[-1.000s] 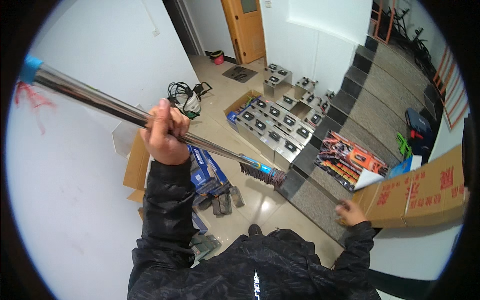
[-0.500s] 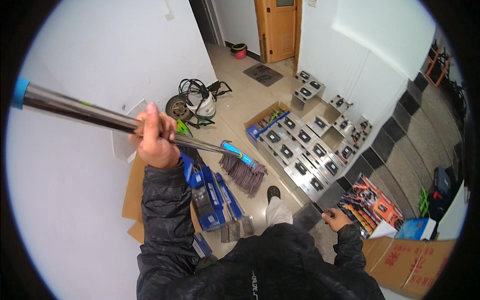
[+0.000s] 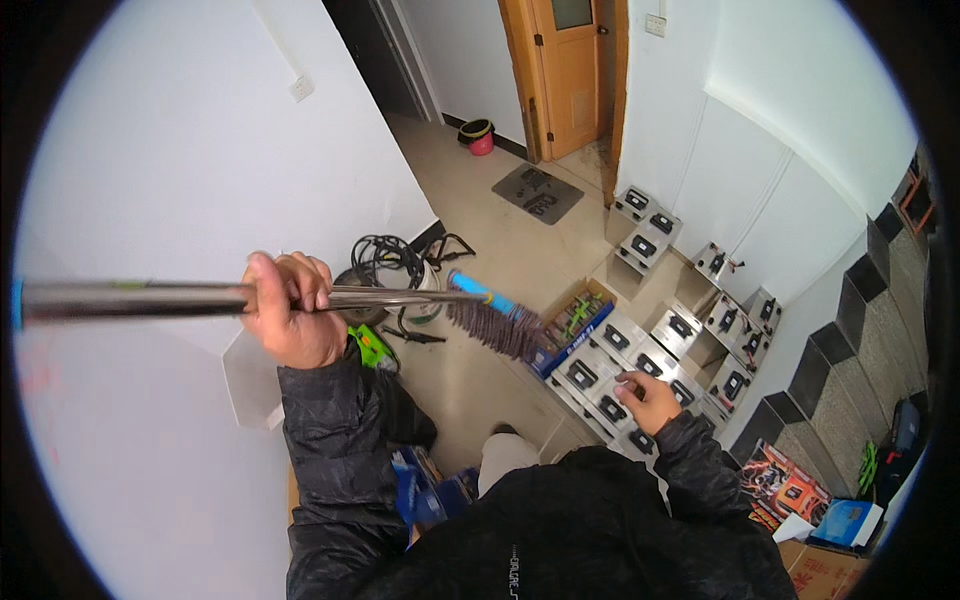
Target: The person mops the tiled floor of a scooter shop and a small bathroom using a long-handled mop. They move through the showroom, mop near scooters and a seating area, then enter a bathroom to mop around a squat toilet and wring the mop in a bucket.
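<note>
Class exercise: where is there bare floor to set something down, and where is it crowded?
Bare floor shows between the doormat and coiled black cables, and, in view, between the mop head and light trouser leg. It is crowded at the metal boxes, which the right hand overlaps in view, and around the partly hidden blue boxes.

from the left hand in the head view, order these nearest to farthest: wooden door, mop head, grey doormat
1. Mop head: right of the left hand, at the far end of its pole.
2. Grey doormat: on the floor beyond.
3. Wooden door: at the back, past the doormat.
</note>
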Demonstrator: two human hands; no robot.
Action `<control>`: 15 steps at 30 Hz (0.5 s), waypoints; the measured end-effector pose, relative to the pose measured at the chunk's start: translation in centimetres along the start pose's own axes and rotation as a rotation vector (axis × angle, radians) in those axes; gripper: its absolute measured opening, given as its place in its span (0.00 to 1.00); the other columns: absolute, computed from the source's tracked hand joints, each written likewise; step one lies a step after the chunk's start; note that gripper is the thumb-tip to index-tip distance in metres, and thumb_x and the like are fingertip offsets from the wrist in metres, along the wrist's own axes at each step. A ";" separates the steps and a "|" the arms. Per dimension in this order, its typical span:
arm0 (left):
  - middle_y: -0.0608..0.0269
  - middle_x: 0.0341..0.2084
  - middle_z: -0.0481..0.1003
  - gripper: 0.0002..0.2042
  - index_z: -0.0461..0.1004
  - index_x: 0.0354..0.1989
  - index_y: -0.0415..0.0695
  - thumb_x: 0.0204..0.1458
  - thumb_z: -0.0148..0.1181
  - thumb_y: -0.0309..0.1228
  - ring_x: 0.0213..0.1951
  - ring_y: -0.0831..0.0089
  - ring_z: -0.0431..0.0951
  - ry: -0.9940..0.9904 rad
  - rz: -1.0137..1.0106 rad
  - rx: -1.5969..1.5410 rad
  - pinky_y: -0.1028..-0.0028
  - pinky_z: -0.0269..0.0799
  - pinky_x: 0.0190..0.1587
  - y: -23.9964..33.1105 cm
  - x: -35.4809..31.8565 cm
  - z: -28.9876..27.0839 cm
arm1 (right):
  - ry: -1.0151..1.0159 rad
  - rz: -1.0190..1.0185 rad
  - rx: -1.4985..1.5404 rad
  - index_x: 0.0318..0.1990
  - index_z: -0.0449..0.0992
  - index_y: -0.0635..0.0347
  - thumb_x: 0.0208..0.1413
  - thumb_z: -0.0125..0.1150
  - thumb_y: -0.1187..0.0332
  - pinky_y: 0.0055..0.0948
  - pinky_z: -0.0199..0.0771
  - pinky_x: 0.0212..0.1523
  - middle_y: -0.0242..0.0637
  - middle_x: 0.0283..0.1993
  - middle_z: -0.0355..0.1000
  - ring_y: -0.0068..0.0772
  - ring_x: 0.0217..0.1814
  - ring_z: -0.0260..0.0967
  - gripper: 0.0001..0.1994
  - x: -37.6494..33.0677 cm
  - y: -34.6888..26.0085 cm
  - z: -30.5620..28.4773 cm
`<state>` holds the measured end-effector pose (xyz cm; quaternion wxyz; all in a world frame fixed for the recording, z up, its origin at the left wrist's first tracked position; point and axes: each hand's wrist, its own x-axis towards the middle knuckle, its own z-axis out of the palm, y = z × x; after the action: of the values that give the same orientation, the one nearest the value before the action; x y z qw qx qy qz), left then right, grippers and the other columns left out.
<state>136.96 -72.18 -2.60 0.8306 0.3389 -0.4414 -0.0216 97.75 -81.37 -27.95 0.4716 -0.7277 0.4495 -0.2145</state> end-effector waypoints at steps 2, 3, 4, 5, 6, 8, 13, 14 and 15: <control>0.68 0.10 0.56 0.22 0.56 0.19 0.48 0.69 0.46 0.41 0.15 0.76 0.54 -0.026 0.037 -0.016 0.74 0.54 0.23 -3.8 3.1 -1.9 | -0.043 0.005 0.015 0.49 0.78 0.66 0.61 0.65 0.62 0.31 0.74 0.37 0.42 0.29 0.77 0.31 0.31 0.74 0.16 4.8 -0.7 3.0; 0.69 0.10 0.55 0.23 0.56 0.19 0.49 0.69 0.45 0.42 0.16 0.77 0.54 -0.001 0.029 -0.042 0.75 0.54 0.24 -6.1 4.5 -3.0 | -0.080 0.052 -0.049 0.49 0.78 0.65 0.61 0.64 0.61 0.31 0.75 0.37 0.42 0.31 0.78 0.32 0.32 0.75 0.16 7.5 -1.1 4.7; 0.70 0.11 0.55 0.23 0.57 0.19 0.51 0.70 0.44 0.44 0.17 0.77 0.53 0.066 -0.004 -0.086 0.76 0.54 0.26 -8.7 5.5 -4.3 | -0.105 0.083 0.043 0.48 0.78 0.67 0.62 0.64 0.60 0.30 0.75 0.38 0.41 0.32 0.79 0.30 0.32 0.75 0.17 10.3 -1.6 6.8; 0.71 0.12 0.55 0.22 0.57 0.20 0.51 0.70 0.43 0.44 0.19 0.77 0.54 0.039 -0.042 -0.117 0.74 0.55 0.29 -11.4 6.4 -5.7 | -0.136 0.063 0.148 0.47 0.78 0.68 0.63 0.63 0.59 0.30 0.75 0.38 0.40 0.32 0.78 0.29 0.32 0.75 0.18 13.1 -2.2 9.0; 0.71 0.14 0.56 0.21 0.58 0.21 0.52 0.70 0.42 0.43 0.21 0.76 0.56 -0.013 -0.086 -0.125 0.72 0.56 0.32 -14.5 7.0 -6.9 | -0.168 0.118 0.228 0.47 0.78 0.69 0.63 0.63 0.58 0.29 0.75 0.38 0.39 0.31 0.78 0.28 0.33 0.75 0.19 16.1 -3.0 11.1; 0.60 0.25 0.67 0.17 0.63 0.29 0.46 0.67 0.49 0.44 0.30 0.66 0.67 -0.234 -0.238 -0.067 0.63 0.63 0.44 -20.9 7.4 -9.7 | -0.251 0.148 0.277 0.47 0.77 0.70 0.66 0.57 0.54 0.28 0.76 0.39 0.38 0.33 0.79 0.27 0.34 0.76 0.22 22.4 -4.8 15.6; 0.46 0.48 0.76 0.10 0.71 0.36 0.40 0.64 0.56 0.35 0.53 0.57 0.75 -0.685 -0.532 0.231 0.61 0.67 0.58 -32.3 -0.1 -19.9 | -0.548 0.643 1.152 0.65 0.63 0.68 0.61 0.44 0.30 0.47 0.80 0.46 0.55 0.53 0.74 0.48 0.50 0.77 0.45 35.6 -6.8 27.4; 0.47 0.54 0.74 0.08 0.72 0.44 0.40 0.62 0.58 0.31 0.55 0.56 0.75 -0.771 -0.626 0.303 0.62 0.67 0.58 -34.3 -2.8 -21.6 | -0.505 0.740 1.174 0.64 0.64 0.69 0.61 0.45 0.30 0.47 0.79 0.46 0.55 0.52 0.75 0.48 0.49 0.77 0.45 37.6 -6.2 30.2; 0.47 0.57 0.72 0.13 0.71 0.52 0.41 0.61 0.59 0.30 0.57 0.58 0.74 -0.816 -0.783 0.359 0.65 0.67 0.59 -36.1 -5.2 -23.2 | -0.473 0.820 1.185 0.63 0.66 0.70 0.61 0.46 0.30 0.47 0.79 0.47 0.55 0.51 0.75 0.48 0.48 0.77 0.45 39.9 -5.0 32.7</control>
<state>160.68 -85.56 -36.18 0.4538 0.5760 -0.5640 -0.3798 144.19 -98.67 -43.16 0.9095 -0.1536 0.3806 -0.0658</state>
